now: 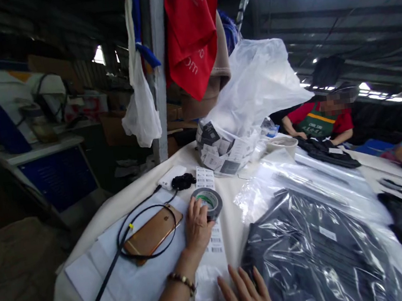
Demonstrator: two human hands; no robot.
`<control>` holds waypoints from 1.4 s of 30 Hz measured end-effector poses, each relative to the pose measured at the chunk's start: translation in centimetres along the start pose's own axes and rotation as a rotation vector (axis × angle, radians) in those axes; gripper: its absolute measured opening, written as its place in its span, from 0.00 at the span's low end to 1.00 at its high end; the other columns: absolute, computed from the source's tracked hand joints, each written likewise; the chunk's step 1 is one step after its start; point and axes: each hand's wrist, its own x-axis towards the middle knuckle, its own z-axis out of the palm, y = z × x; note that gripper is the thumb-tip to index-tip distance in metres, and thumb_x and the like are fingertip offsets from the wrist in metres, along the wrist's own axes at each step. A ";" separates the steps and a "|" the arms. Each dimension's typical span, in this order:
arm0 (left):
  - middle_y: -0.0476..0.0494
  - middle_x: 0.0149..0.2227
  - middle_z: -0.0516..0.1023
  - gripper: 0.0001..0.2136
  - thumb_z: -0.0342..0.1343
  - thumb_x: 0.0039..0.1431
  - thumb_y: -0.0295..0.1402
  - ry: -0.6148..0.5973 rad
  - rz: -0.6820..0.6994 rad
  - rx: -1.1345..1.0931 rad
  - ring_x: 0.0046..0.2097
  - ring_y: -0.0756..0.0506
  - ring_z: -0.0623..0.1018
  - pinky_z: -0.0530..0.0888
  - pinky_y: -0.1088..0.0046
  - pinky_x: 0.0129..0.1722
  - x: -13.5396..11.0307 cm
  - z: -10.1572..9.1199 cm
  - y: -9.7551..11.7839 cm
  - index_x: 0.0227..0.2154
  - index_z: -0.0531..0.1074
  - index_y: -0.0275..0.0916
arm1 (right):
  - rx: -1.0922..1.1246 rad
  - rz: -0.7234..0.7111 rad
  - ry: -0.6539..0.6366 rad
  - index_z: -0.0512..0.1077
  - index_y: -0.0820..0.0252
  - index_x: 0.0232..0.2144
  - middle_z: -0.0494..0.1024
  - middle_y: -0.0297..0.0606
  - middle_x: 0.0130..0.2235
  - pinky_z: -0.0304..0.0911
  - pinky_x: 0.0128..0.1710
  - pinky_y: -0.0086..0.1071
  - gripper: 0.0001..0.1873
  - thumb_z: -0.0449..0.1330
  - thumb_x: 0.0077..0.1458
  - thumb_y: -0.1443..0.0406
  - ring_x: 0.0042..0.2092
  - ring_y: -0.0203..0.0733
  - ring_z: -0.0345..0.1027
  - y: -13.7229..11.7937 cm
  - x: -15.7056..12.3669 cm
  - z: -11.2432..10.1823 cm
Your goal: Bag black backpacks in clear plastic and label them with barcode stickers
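My left hand (196, 223), with a beaded bracelet (182, 281) at the wrist, has its fingers curled over the near-left side of a roll of dark tape (214, 202). The roll lies over a strip of barcode labels (204, 175) that runs toward me. Lower down, my right hand (248, 295) is spread with its fingers apart and nothing in them. It rests at the left edge of a dark folded garment (308, 249) in a shiny clear plastic bag. A small white label (327, 233) shows on the garment.
Left of the tape are a gold phone (156, 231), a black cable (119, 248) and white sheets (102, 275). Behind stands a label-covered container (222, 148) with a white plastic bag (256, 78). A metal post (158, 72) rises behind the table. Two people work at the right.
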 end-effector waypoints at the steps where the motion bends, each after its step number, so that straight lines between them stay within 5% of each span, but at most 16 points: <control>1: 0.34 0.58 0.63 0.15 0.59 0.47 0.22 -0.017 0.001 -0.001 0.65 0.34 0.52 0.60 0.50 0.60 0.0 -0.2 0.1 0.39 0.66 0.37 | 0.008 -0.003 -0.033 0.60 0.45 0.58 0.64 0.43 0.58 0.61 0.51 0.57 0.28 0.53 0.57 0.69 0.54 0.58 0.63 0.1 0.2 -0.3; 5: 0.34 0.57 0.64 0.14 0.59 0.46 0.20 -0.093 0.015 0.015 0.64 0.35 0.52 0.59 0.52 0.61 0.5 -1.2 0.0 0.37 0.66 0.36 | 0.078 0.083 -0.074 0.57 0.49 0.60 0.60 0.47 0.60 0.54 0.56 0.57 0.28 0.47 0.58 0.70 0.58 0.55 0.59 -0.8 0.9 -2.5; 10: 0.38 0.55 0.65 0.16 0.55 0.45 0.18 -0.200 0.026 0.046 0.65 0.37 0.51 0.58 0.55 0.62 1.1 -2.0 -0.5 0.38 0.68 0.36 | 0.128 0.153 -0.178 0.57 0.57 0.60 0.59 0.51 0.61 0.47 0.57 0.59 0.32 0.55 0.51 0.67 0.58 0.58 0.57 -2.5 1.0 -4.9; 16: 0.42 0.56 0.65 0.28 0.42 0.39 0.10 -0.311 0.065 0.053 0.66 0.42 0.50 0.59 0.59 0.62 1.3 -2.9 -1.4 0.43 0.69 0.38 | 0.087 0.209 -0.074 0.58 0.58 0.60 0.63 0.48 0.59 0.50 0.57 0.53 0.32 0.48 0.52 0.75 0.57 0.53 0.59 -2.3 1.2 -4.7; 24: 0.43 0.54 0.66 0.23 0.49 0.41 0.16 -0.359 0.090 0.050 0.65 0.41 0.49 0.56 0.58 0.63 1.7 -4.1 -0.8 0.42 0.69 0.39 | 0.166 0.240 -0.068 0.51 0.62 0.62 0.60 0.51 0.60 0.43 0.59 0.56 0.45 0.63 0.44 0.61 0.58 0.58 0.56 -3.0 1.2 -4.8; 33: 0.41 0.50 0.67 0.18 0.50 0.41 0.15 -0.316 0.078 0.053 0.65 0.40 0.49 0.56 0.60 0.63 1.6 -3.7 -0.5 0.37 0.68 0.37 | 0.154 0.175 0.027 0.53 0.55 0.61 0.73 0.42 0.47 0.50 0.56 0.45 0.36 0.45 0.51 0.79 0.49 0.44 0.66 -3.6 2.7 -5.1; 37: 0.40 0.51 0.67 0.18 0.48 0.40 0.14 -0.309 0.094 0.048 0.64 0.42 0.52 0.55 0.61 0.63 2.6 -3.4 -0.7 0.35 0.68 0.37 | 0.176 0.031 0.163 0.64 0.48 0.53 0.74 0.35 0.41 0.53 0.53 0.39 0.28 0.50 0.51 0.75 0.44 0.41 0.68 -3.2 2.9 -4.2; 42: 0.38 0.47 0.69 0.16 0.49 0.39 0.15 -0.317 0.111 0.074 0.62 0.41 0.57 0.55 0.61 0.63 4.9 -2.9 -1.2 0.33 0.68 0.36 | 0.038 -0.238 0.768 0.69 0.50 0.37 0.71 0.28 0.24 0.60 0.40 0.34 0.10 0.56 0.50 0.66 0.24 0.37 0.64 -3.2 3.9 0.3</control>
